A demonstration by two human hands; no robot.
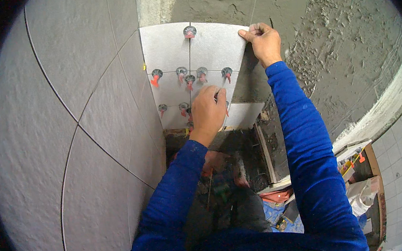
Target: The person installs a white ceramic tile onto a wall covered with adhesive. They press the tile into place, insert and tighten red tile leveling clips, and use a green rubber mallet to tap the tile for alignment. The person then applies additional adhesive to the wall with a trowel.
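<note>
Standing at 9 o'clock, large grey wall tiles [25, 141]. At 11, red-tabbed clip [155, 76]. At 12, left hand [209, 108], fingers curled, hold unclear; pale tile [215, 45] just above. At 1, right hand [266, 42] pinches tile's upper corner; likely best: keep edge flush, joint even.

The lower pale tiles [171, 91] are partly covered by the left hand [209, 113], whose grip is hidden. A blue sheet [271, 210] is partly hidden by the right sleeve [306, 140]. The large grey tiles [97, 196] are cut off by the view's rim.
</note>
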